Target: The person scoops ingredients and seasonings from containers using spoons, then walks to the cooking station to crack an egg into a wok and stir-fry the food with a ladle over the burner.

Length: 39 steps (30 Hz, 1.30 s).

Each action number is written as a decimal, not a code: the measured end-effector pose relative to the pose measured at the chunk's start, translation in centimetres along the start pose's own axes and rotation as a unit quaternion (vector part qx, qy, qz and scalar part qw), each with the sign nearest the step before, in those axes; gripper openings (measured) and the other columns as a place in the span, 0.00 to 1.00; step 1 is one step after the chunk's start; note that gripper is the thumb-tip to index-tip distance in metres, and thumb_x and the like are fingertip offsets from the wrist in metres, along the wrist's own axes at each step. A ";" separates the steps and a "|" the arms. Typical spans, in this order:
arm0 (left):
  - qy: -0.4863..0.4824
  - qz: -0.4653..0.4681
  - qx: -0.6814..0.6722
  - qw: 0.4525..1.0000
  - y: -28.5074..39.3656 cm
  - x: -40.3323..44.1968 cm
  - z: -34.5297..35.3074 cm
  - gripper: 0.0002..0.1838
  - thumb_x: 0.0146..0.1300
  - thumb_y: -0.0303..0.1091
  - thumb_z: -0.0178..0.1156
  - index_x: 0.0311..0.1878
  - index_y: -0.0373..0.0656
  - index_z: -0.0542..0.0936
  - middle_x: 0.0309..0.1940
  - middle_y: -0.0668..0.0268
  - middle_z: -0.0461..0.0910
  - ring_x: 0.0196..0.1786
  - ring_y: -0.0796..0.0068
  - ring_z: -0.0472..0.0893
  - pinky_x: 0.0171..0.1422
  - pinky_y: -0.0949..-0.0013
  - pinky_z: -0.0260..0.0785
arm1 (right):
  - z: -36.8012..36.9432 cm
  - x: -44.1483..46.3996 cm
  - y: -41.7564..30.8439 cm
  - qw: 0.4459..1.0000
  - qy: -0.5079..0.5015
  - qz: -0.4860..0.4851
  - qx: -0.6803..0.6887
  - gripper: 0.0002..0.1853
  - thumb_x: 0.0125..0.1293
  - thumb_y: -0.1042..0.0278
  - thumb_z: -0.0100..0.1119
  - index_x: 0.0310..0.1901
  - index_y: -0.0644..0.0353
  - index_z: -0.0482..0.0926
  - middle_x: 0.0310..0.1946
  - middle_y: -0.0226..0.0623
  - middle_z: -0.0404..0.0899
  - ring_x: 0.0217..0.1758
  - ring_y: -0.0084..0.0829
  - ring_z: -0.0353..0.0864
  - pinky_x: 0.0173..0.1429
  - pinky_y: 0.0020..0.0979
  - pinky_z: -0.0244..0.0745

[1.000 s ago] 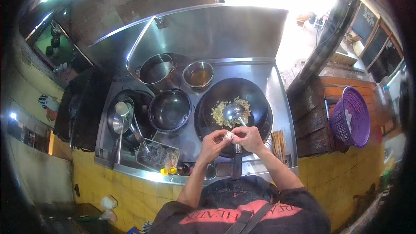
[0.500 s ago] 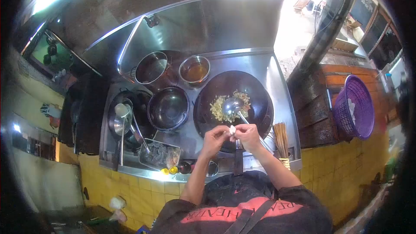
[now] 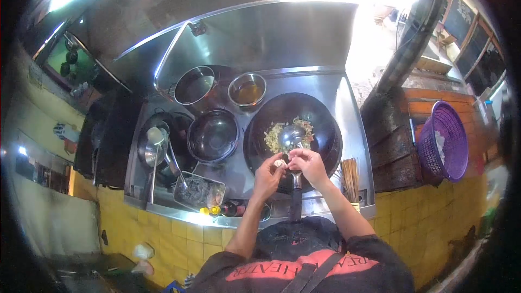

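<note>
My left hand [image 3: 267, 176] pinches a small white lump [image 3: 280, 163] over the near edge of a dark wok [image 3: 320, 130]. Close beside it, my right hand [image 3: 308, 167] has its fingertips pressed together; whatever they hold is too small to make out. Chopped, pale food pieces [image 3: 275, 137] with some reddish bits lie in the wok. A metal ladle [image 3: 292, 134] rests with its bowl on that food, its handle partly hidden by my right hand. The wok's handle [image 3: 296, 201] points toward my body, below both hands.
Left of the wok stand a black pan [image 3: 213, 137], a deep pot [image 3: 194, 86] and a steel bowl of brownish liquid [image 3: 247, 91]. A tray [image 3: 198, 191] and yellow-capped bottles [image 3: 228, 209] line the front edge. At right are a stick brush [image 3: 350, 179] and a purple basket [image 3: 444, 141].
My hands have come slightly apart, with the white lump staying in my left fingers. My right hand has shifted a little away from it. The ladle still rests in the wok.
</note>
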<state>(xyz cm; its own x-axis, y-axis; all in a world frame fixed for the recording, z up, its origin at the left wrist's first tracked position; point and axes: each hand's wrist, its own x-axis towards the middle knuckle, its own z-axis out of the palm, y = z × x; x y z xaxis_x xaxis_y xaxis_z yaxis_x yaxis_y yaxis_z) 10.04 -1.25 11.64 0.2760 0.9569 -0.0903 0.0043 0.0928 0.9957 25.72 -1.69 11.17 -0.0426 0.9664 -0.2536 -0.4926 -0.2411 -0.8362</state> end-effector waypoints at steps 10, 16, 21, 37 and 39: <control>-0.031 0.231 0.327 0.916 0.7 -0.3 -0.1 0.24 0.53 0.19 0.52 0.56 0.35 0.69 0.35 0.51 0.74 0.38 0.55 0.76 0.42 0.63 0.68 | 1.1 -2.4 -1.4 0.897 -0.056 -0.212 -0.384 0.10 0.53 0.71 0.65 0.36 0.66 0.78 0.27 0.32 0.77 0.26 0.18 0.73 0.32 0.22 0.70; -0.003 0.153 0.274 0.949 2.5 -1.9 0.4 0.17 0.60 0.26 0.57 0.52 0.33 0.73 0.38 0.59 0.74 0.34 0.76 0.76 0.37 0.74 0.69 | -0.2 -3.0 -1.8 0.939 0.013 -0.188 -0.286 0.09 0.54 0.73 0.63 0.36 0.67 0.78 0.27 0.30 0.78 0.29 0.14 0.73 0.33 0.18 0.71; 0.036 0.131 0.051 0.989 1.5 -2.1 1.5 0.11 0.64 0.25 0.52 0.49 0.36 0.74 0.44 0.64 0.70 0.36 0.80 0.75 0.38 0.78 0.70 | -0.4 -3.7 -2.4 0.940 0.013 -0.212 -0.266 0.08 0.55 0.74 0.62 0.36 0.67 0.78 0.27 0.31 0.79 0.31 0.15 0.76 0.35 0.19 0.73; -0.032 0.029 -0.013 0.999 -1.0 -0.5 2.9 0.08 0.58 0.28 0.61 0.39 0.36 0.78 0.28 0.73 0.75 0.28 0.90 0.71 0.30 0.84 0.64 | -2.0 -3.6 -0.1 0.946 0.022 -0.152 -0.284 0.03 0.54 0.76 0.58 0.29 0.66 0.78 0.19 0.26 0.74 0.23 0.12 0.69 0.25 0.17 0.64; -0.027 0.044 0.019 0.999 -1.5 -0.2 2.7 0.07 0.57 0.29 0.61 0.37 0.37 0.78 0.27 0.75 0.74 0.27 0.90 0.69 0.28 0.84 0.62 | -1.9 -3.8 -0.4 0.957 0.006 -0.109 -0.270 0.03 0.55 0.79 0.56 0.30 0.68 0.79 0.22 0.27 0.75 0.25 0.13 0.72 0.27 0.16 0.67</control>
<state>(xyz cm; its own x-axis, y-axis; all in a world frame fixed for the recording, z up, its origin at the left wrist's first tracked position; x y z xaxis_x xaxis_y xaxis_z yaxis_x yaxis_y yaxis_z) 12.56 -2.35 10.20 0.3279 0.9447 -0.0031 0.0147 -0.0018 0.9999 27.72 -5.39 11.53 0.0209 0.9987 -0.0473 0.0330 -0.0480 -0.9983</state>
